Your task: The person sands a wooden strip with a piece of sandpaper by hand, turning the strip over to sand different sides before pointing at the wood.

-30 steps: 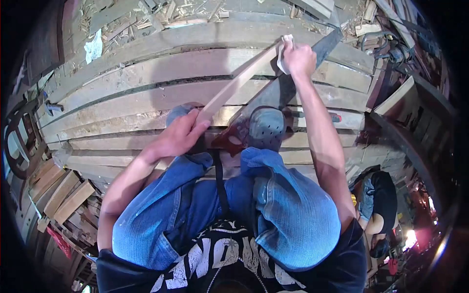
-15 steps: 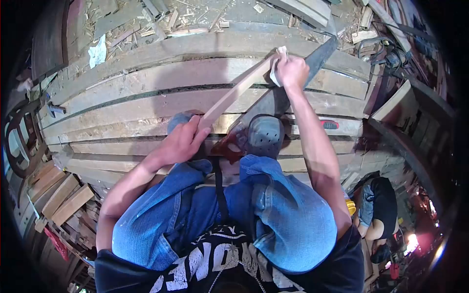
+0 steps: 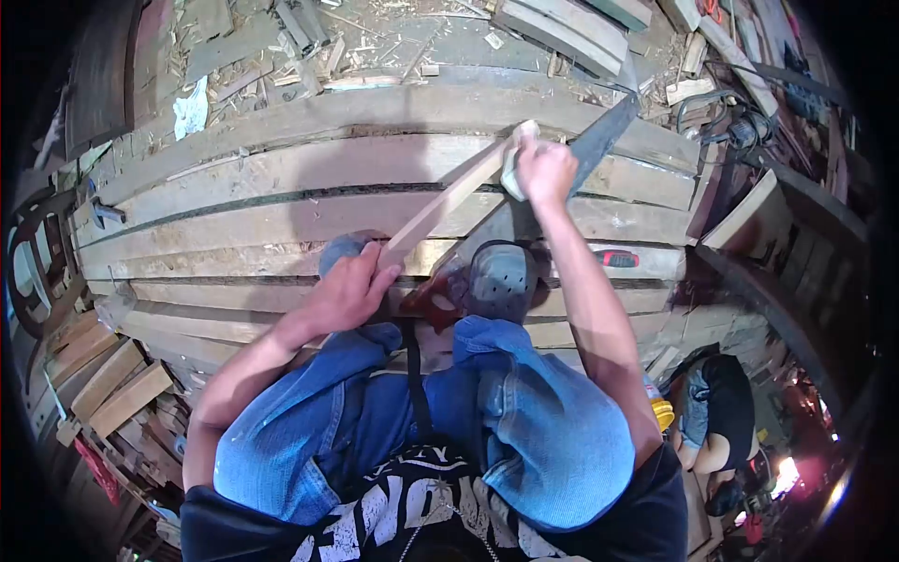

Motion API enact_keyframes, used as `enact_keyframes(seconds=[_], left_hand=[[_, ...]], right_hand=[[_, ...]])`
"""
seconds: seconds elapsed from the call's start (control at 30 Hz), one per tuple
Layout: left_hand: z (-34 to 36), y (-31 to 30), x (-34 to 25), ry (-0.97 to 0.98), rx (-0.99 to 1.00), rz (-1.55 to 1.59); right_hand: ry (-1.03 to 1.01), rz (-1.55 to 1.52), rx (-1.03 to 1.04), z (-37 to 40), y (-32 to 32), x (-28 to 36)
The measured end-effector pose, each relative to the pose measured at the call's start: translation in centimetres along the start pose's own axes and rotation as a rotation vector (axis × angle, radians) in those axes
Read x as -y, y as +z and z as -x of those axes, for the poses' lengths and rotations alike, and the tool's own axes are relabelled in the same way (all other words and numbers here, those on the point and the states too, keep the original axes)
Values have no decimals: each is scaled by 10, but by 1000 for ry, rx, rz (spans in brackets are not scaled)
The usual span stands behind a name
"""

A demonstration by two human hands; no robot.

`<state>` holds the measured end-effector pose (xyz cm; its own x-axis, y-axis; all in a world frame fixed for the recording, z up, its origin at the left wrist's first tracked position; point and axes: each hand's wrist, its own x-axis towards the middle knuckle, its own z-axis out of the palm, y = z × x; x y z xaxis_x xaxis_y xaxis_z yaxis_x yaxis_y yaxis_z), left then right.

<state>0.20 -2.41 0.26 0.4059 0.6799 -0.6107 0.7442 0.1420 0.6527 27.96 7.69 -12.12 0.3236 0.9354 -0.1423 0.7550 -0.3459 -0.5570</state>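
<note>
Planks (image 3: 365, 215) are crossed mid-frame by one saw (image 3: 604, 140) and one slim wooden strip (image 3: 445, 206). The strip's lower end is gripped by the left hand (image 3: 348, 286), fingers mostly curled; one pale cloth (image 3: 512, 173) is clutched at its upper end by the right hand (image 3: 548, 173), nearly closed.

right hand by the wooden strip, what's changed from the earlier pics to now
The right hand and its pale sheet have moved nearer the left hand, back toward the person. Nothing was visibly taken up or let go. The left grip on the wooden strip and the saw stayed put.
</note>
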Motion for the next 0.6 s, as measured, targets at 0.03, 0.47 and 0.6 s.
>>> enact_keyframes(seconds=[0.03,0.47,0.6], left_hand=[[0,-1,-3,-46,7,16],[-13,-16,2,-179,197,189],[-12,-7,10,-176,177,248]], right_hand=[[103,48,48,-13,0,-5],[-132,18,-20,9,4,7],[117,112,78,-20,-4,6]])
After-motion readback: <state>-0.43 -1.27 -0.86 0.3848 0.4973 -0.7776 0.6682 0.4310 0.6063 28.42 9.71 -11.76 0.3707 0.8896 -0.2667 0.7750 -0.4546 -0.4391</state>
